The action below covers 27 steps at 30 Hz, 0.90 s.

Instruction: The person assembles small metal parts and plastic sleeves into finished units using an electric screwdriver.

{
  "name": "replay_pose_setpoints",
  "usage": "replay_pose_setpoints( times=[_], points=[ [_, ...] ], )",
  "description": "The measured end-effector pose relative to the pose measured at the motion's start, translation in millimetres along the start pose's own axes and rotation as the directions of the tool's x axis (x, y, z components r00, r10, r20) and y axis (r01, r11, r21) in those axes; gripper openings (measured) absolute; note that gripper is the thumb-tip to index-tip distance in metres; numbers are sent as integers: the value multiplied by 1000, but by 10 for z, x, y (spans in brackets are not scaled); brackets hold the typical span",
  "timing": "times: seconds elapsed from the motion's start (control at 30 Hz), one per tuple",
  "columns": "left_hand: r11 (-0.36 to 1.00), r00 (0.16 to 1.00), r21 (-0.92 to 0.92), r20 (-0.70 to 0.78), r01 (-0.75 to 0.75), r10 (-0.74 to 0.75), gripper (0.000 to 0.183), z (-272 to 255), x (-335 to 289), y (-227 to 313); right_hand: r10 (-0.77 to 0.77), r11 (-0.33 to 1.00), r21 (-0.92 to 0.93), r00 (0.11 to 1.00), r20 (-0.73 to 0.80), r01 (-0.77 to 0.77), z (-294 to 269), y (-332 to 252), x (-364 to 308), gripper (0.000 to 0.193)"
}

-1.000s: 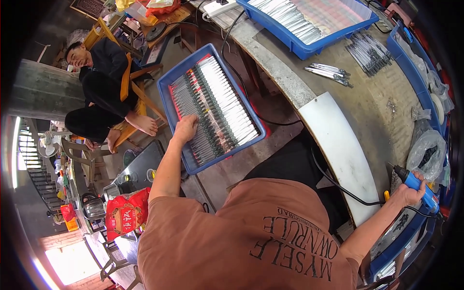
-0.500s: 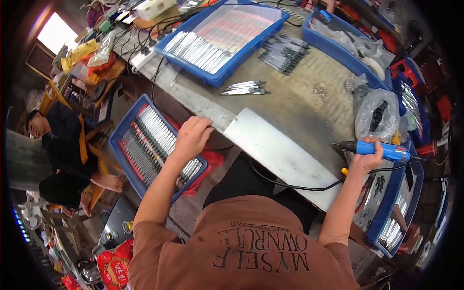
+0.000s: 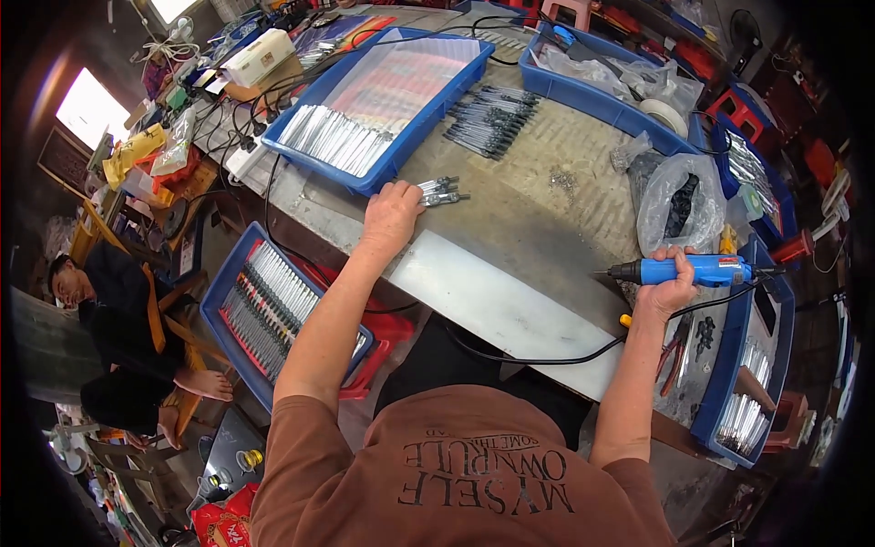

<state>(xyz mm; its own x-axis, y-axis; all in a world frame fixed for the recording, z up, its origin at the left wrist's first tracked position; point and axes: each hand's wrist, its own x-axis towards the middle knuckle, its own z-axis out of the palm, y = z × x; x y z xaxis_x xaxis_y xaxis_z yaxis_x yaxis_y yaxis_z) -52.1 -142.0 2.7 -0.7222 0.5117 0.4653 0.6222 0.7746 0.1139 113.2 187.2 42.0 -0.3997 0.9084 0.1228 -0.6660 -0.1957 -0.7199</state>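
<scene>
My right hand [image 3: 670, 284] is wrapped round a blue electric screwdriver [image 3: 706, 271], whose dark tip points left above the worktable. My left hand [image 3: 392, 219] reaches over the table's edge. Its bent fingers lie on the left ends of a few slim silver pieces with dark tips [image 3: 443, 190], and their grip is partly hidden. A white board [image 3: 497, 296] lies along the table's near edge. Behind the left hand, a blue tray [image 3: 378, 173] holds a row of slim silver pieces [image 3: 335, 139]. More dark-tipped pieces [image 3: 492, 120] are stacked to its right.
Another blue tray [image 3: 211, 296] with rows of pieces stands low at left, over a red stool [image 3: 387, 330]. A black cable [image 3: 547, 358] runs across the white board. Bags [image 3: 679, 201], pliers [image 3: 673, 356] and a blue bin [image 3: 704, 436] are at right. A person [image 3: 137, 310] sits at far left.
My left hand has moved forward and right, from beside the low tray to the small group of silver pieces. My right hand still holds the screwdriver. The view has shifted slightly.
</scene>
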Motion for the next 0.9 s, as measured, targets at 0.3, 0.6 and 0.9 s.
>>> replay_pose_setpoints(
  times=[0.3, 0.6, 0.9],
  points=[
    [999, 998, -53, 64, 3, 0, 20, -36, -10, 28, 29, 999, -28, 999, 17, -28, 0, -20, -8, 26],
    [985, 997, -159, -24, 71, -76, 19, -381, -356, 85, 44, 998, -35, 999, 30, -43, -77, 51, 10, 28],
    [945, 946, -48, 50, 324, -321, 15, -903, -1730, -618, 136, 989, 40, 983, 125, -141, -404, 113, 411, 23]
  ],
)
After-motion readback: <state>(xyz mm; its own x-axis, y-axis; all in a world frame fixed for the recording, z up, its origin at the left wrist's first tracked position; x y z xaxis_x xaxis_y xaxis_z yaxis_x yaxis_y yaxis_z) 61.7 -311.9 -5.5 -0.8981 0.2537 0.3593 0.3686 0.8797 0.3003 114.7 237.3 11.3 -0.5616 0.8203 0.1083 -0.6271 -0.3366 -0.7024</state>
